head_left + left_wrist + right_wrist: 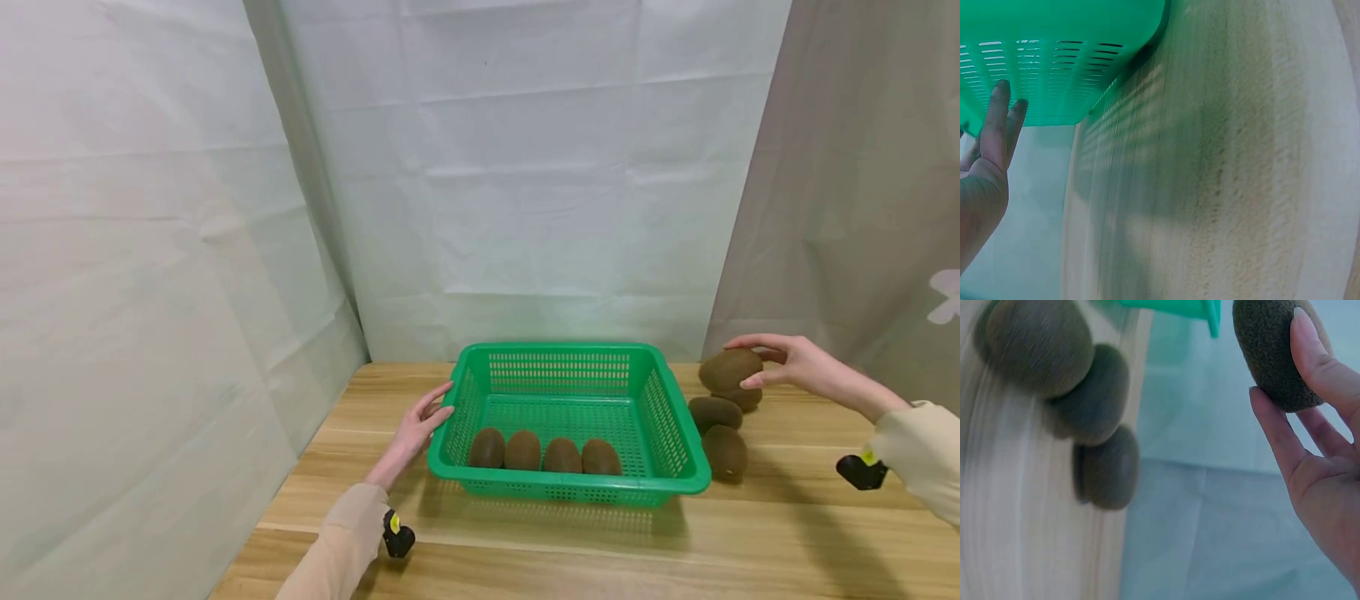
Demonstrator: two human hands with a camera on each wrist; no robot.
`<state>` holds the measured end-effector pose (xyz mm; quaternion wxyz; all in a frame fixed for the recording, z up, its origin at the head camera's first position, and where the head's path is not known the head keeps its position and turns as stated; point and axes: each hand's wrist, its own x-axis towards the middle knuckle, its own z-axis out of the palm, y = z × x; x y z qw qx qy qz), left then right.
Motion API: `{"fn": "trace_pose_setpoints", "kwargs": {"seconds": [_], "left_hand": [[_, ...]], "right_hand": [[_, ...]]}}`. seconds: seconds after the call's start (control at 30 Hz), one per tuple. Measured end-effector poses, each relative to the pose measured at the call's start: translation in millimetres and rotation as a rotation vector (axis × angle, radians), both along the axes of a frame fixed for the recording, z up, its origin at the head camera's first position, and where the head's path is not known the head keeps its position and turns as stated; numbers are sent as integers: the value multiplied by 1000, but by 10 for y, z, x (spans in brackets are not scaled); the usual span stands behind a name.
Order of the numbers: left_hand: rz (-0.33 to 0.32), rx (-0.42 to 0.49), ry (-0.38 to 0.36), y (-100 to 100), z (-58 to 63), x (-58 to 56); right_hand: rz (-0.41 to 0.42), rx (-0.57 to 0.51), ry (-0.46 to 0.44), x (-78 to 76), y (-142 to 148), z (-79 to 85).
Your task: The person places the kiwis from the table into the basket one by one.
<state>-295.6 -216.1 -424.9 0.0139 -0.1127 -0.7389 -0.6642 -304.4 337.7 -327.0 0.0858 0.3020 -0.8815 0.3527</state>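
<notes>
My right hand [798,367] holds a brown kiwi [729,371] between thumb and fingers, raised off the table at the right. In the right wrist view the held kiwi [1279,353] is clear of three others. Those kiwis [715,412] lie in a row on the table beside the basket's right side. The green plastic basket [570,483] stands in the middle, with several kiwis [562,456] lined up along its near wall. At the basket's left side, my left hand [416,429] touches the rim; the left wrist view has its straight fingers [997,119] against the slotted outer wall.
The wooden table [420,567] extends in front of the basket and to both sides. White sheeting [540,208] hangs close behind the table, with more sheeting [150,292] along the left and a greyer drape [847,208] at the right.
</notes>
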Motion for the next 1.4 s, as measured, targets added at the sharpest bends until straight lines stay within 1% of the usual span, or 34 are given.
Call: {"fn": "trace_pose_setpoints", "kwargs": {"seconds": [0.07, 0.17, 0.33, 0.4, 0.47, 0.6, 0.67, 0.8, 0.97, 1.13, 1.3, 1.37, 1.4], "left_hand": [[5, -3, 7, 4, -7, -1], [6, -1, 10, 9, -15, -1], [-5, 2, 10, 14, -9, 3], [-11, 3, 11, 13, -5, 5], [-18, 11, 14, 11, -3, 2], [6, 6, 21, 13, -1, -6], [22, 2, 20, 16, -1, -8], [35, 4, 13, 22, -15, -15], [33, 7, 12, 15, -30, -18], [31, 5, 10, 3, -18, -13], [21, 4, -12, -5, -3, -7], [9, 10, -21, -3, 24, 7], [6, 9, -23, 6, 57, 31]], "right_hand": [[33, -1, -7, -5, -85, 35], [69, 3, -41, -3, -197, 81], [134, 28, -82, -25, -350, 145], [175, 35, -92, -49, -408, 166], [235, 49, -98, -80, -469, 189], [357, 80, -139, -129, -601, 234], [395, 103, -161, -144, -672, 249], [444, 161, -217, -154, -810, 263], [521, 222, -320, -172, -971, 249], [549, 300, -392, -186, -1133, 234], [563, 345, -485, -209, -1264, 199], [555, 360, -532, -225, -1307, 181], [542, 372, -551, -233, -1327, 170]]}}
